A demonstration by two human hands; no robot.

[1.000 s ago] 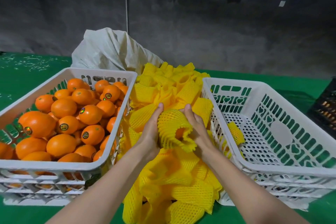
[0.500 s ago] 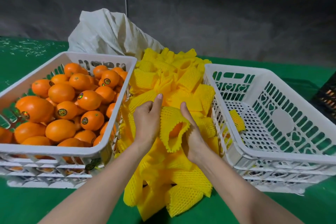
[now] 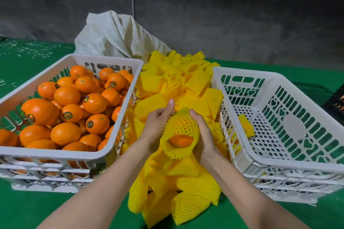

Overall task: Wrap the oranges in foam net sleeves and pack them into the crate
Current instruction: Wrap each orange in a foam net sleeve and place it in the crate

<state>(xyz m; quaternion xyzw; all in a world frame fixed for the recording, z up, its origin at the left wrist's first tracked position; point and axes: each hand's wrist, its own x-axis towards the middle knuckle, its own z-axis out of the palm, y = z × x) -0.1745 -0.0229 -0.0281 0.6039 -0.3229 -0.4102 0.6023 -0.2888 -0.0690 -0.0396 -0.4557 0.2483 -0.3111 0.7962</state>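
Head view: The left hand (image 3: 158,124) and the right hand (image 3: 202,135) hold one yellow foam net sleeve (image 3: 179,125) between them, above the pile of sleeves (image 3: 188,189) that lies on the green tabletop (image 3: 28,210). The left hand grips the sleeve's left side with its thumb raised along the far edge; its other fingers are hidden behind the mesh. The right hand cups the sleeve's right side, its fingers (image 3: 194,115) curled over the top. An orange (image 3: 181,140) sits inside the sleeve: its skin shows through the mesh and at the open near end, where the net flares outward. The left crate (image 3: 55,151), white and slotted, stands just beside the pile on the left and is heaped with unwrapped oranges (image 3: 67,95), several bearing round stickers. The right crate (image 3: 242,71), of the same kind, stands just beside the pile on the right; one yellow sleeve piece (image 3: 245,125) lies on its perforated floor against the near-left wall. A crumpled white sack (image 3: 111,37) stands behind the left crate and the pile. A dark crate (image 3: 337,102) is partly visible at the right edge.
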